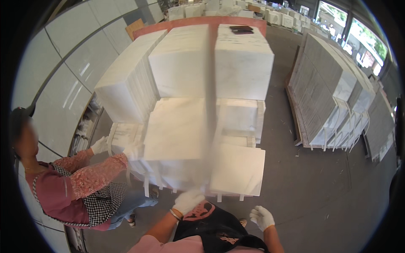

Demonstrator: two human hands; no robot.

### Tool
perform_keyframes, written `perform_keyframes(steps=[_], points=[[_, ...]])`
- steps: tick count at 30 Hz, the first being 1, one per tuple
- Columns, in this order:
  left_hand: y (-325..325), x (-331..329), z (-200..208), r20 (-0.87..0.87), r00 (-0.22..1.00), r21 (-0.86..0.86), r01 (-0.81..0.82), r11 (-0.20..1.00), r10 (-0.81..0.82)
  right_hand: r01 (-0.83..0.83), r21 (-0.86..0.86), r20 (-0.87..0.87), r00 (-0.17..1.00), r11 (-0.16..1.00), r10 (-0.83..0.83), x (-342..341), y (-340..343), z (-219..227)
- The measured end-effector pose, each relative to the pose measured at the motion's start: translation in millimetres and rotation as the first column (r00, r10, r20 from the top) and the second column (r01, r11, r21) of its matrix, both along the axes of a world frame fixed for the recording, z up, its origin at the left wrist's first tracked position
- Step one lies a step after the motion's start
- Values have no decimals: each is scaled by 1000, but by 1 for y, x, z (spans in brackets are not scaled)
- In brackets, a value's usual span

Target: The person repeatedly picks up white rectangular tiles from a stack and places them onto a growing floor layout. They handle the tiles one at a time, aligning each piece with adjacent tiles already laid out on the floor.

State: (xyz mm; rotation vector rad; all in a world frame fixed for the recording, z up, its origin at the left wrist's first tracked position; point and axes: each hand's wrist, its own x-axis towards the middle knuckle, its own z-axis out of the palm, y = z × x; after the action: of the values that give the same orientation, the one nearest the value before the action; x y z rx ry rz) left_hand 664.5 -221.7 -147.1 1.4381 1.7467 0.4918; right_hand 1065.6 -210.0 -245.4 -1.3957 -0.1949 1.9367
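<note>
Two white gloves cover the worker's hands: the left hand [188,201] is by a black apron printed in pink [228,220], near the stacked stone, its grip impossible for me to tell; the right hand [262,217] hangs apart from the stone, fingers loosely bent and partly open. Between and beyond them, a square, faintly veined white stone slab [238,170] sits at the stacks' near right corner. Leftward, a co-worker in a checked apron [103,206] has gloved hands at a small white stack [125,132].
</note>
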Motion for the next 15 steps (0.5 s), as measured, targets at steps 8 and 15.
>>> perform_keyframes(steps=[8,15], points=[[-18,108,42,0,997,-59,80,995,-80,80,36,80,993,996,-82,134,-10,22],[16,121,-1,-55,990,53,132,990,-129,-59,37,0,998,998,59,137,-6,32]])
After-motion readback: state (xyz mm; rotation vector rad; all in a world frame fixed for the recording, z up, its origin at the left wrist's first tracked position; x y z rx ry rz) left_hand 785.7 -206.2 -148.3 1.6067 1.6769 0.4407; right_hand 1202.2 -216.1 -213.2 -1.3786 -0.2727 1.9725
